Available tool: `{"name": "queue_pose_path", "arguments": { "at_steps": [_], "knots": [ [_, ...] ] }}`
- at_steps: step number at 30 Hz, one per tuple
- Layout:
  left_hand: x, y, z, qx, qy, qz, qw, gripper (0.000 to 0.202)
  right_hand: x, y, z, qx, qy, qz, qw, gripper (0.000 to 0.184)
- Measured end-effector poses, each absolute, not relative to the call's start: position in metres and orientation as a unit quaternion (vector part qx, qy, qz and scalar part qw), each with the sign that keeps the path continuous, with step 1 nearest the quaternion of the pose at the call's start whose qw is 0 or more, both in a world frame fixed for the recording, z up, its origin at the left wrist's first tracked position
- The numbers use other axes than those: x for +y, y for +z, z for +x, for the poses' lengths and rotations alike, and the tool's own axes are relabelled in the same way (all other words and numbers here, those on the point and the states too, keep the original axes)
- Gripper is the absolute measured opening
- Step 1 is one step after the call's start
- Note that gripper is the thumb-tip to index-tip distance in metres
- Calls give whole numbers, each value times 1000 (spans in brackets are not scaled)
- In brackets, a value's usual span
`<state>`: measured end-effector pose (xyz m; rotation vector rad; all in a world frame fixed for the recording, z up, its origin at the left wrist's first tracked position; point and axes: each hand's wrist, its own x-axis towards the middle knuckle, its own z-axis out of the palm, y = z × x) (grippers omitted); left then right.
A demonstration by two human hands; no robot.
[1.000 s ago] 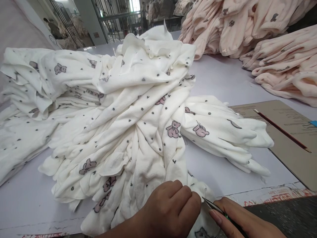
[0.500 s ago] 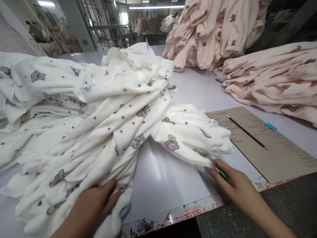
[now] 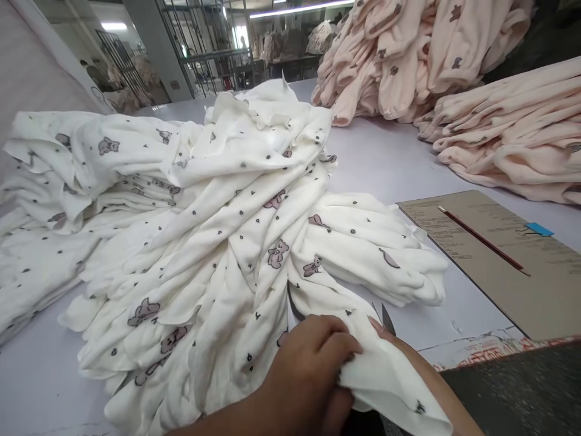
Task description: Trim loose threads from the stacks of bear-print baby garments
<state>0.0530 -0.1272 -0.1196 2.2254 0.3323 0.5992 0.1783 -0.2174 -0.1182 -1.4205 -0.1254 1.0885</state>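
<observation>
A pile of white fleece garment pieces (image 3: 204, 242), printed with bears and small dark marks, spreads over the table in front of me. My left hand (image 3: 313, 369) is closed around one white sleeve-like piece (image 3: 385, 375) pulled out toward the table's front edge. Behind that piece, my right hand (image 3: 394, 342) is mostly covered by the cloth. The dark pointed blades of small thread snips (image 3: 388, 320) stick up beside its fingers; the green handle seen earlier is hidden now.
To the right lies a brown printed board (image 3: 472, 254) with a pencil (image 3: 483, 241) and a blue binder clip (image 3: 540, 229). Pink fleece stacks (image 3: 512, 139) stand at the back right. The table's front edge (image 3: 481, 351) has torn, red-lettered tape.
My left hand has moved right and now grips a white piece drawn toward me. My right hand, with the snips, has gone behind this cloth. The view has shifted slightly.
</observation>
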Motion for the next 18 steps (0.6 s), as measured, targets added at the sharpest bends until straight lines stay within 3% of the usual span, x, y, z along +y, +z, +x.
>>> {"name": "queue_pose_path", "arguments": {
  "at_steps": [3, 7, 11, 14, 18],
  "knots": [
    [-120, -115, 52, 217, 165, 783, 559, 21, -221, -120, 183, 49, 545, -543, 638, 19],
    [-109, -115, 49, 246, 113, 672, 689, 6, -221, -124, 189, 73, 546, -537, 639, 36],
    [-101, -119, 51, 287, 151, 498, 804, 19, -228, -131, 194, 120, 467, -579, 658, 49],
    [-101, -122, 52, 286, 189, 418, 841, 21, -239, -138, 199, 3, 398, -667, 629, 52],
    [-110, -126, 51, 275, 192, 348, 875, 20, -245, -146, 201, -213, 365, -738, 526, 40]
  ]
}}
